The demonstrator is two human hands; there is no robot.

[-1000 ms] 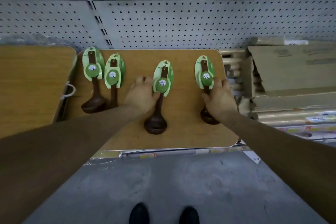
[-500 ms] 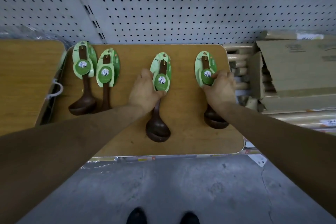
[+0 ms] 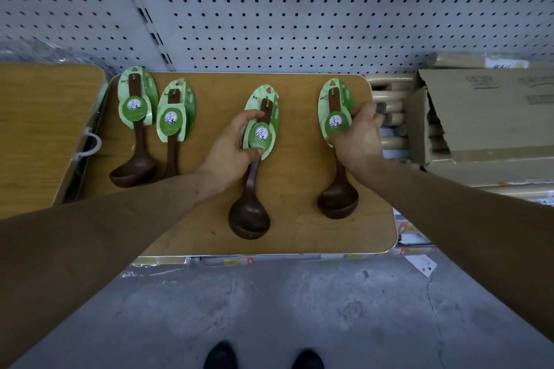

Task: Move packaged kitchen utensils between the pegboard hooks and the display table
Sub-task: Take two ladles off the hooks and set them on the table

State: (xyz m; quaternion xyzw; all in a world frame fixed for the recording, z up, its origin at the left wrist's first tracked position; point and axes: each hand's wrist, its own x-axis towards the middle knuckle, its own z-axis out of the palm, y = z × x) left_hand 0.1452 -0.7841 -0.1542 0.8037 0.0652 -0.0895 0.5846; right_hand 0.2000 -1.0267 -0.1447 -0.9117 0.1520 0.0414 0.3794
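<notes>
Several dark wooden ladles with green oval card labels are over the wooden display table [image 3: 299,237]. My left hand [image 3: 230,147] grips the middle ladle [image 3: 250,213] by its green card, thumb under and fingers over the top. My right hand [image 3: 358,135] grips the right ladle [image 3: 338,198] at its card. Both held ladles look raised a little off the board, bowls toward me. Two more ladles [image 3: 136,141] [image 3: 174,129] lie side by side at the table's left. The grey pegboard [image 3: 299,24] rises behind the table; no hooks show on it here.
A second wooden table [image 3: 39,129] adjoins on the left, with a white plastic hook [image 3: 90,144] in the gap. Torn cardboard boxes [image 3: 485,111] with rolled goods stand to the right. Grey concrete floor and my shoes [image 3: 263,356] lie below.
Both hands have closed around the cards of their ladles and lifted them slightly toward me. The view has moved closer to the table.
</notes>
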